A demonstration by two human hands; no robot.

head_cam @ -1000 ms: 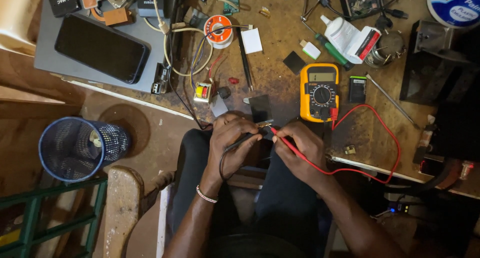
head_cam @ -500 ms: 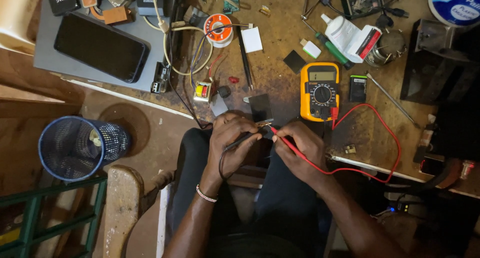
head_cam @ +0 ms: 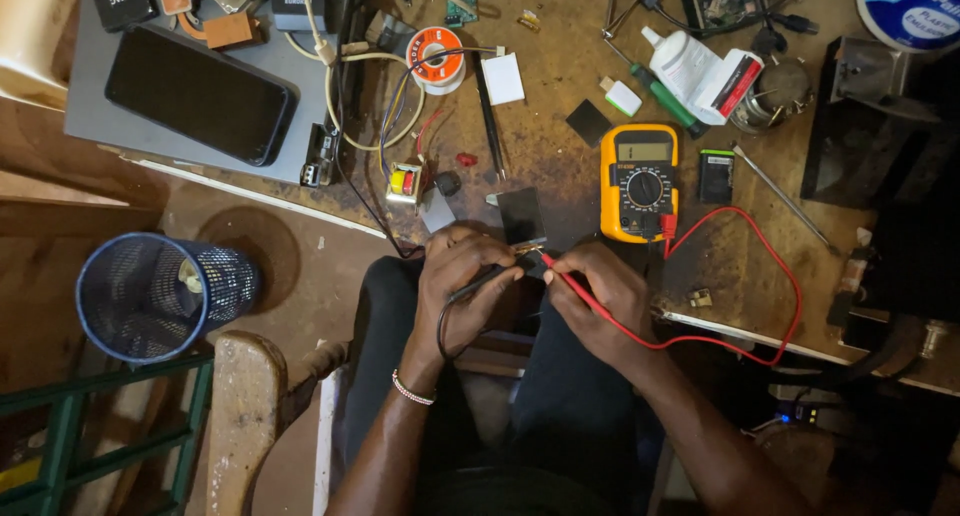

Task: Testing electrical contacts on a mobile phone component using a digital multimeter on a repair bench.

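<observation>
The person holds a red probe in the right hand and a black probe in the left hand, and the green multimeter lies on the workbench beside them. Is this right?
Not quite: the multimeter is yellow, not green, as the head view shows. The rest holds: the right hand holds the red probe, the left hand holds the black probe, and the multimeter lies on the workbench.

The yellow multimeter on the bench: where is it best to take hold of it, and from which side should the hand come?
Hedged: grip the yellow multimeter across its two long side edges, at the upper half beside the display, coming from above. It lies flat, face up, and its body is narrow enough there. The red lead and a black one plug in at its lower end, so that end is crowded.
</observation>
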